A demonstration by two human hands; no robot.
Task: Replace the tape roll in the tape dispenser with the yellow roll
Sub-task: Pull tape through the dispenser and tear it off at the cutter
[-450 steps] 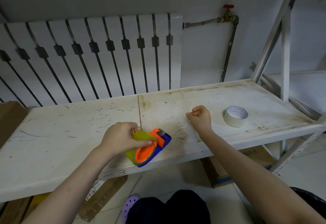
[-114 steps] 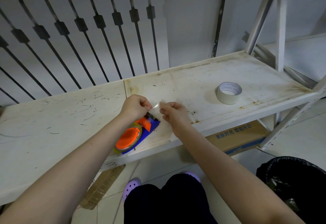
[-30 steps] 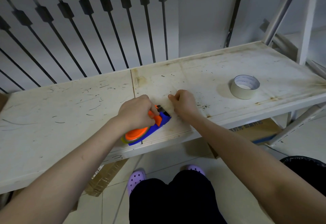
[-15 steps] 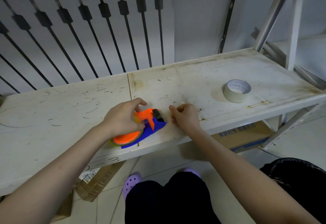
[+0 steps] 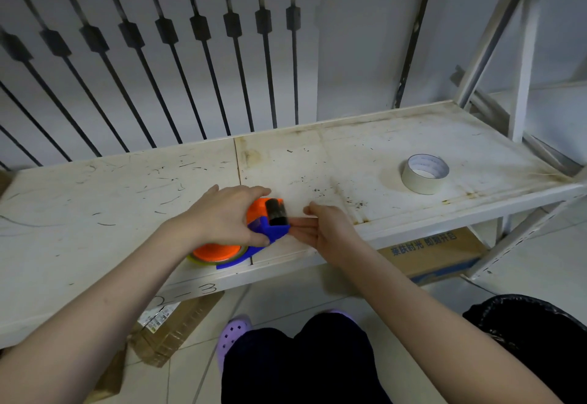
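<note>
The blue and orange tape dispenser (image 5: 270,229) lies on its side on the white shelf (image 5: 95,213), close to the front edge. A yellowish roll (image 5: 198,259) sits around its orange hub, mostly hidden under my wrist. My left hand (image 5: 222,217) lies over the dispenser, thumb pressed round its blue side, fingers across the top. The black roller at the dispenser's front end shows between my hands. My right hand (image 5: 327,232) is just right of it, fingers fairly straight and touching the blue tip. I cannot tell whether any tape is between them.
A pale beige tape roll (image 5: 425,174) stands on the shelf to the right. A white upright post (image 5: 521,54) rises at the shelf's right end. Cardboard boxes (image 5: 435,251) sit under the shelf, a black bin bag (image 5: 540,327) at the lower right, a radiator behind.
My left hand has slid forward over the dispenser, and the black roller end now shows. My right hand's fingers have straightened and moved against the dispenser's tip.
</note>
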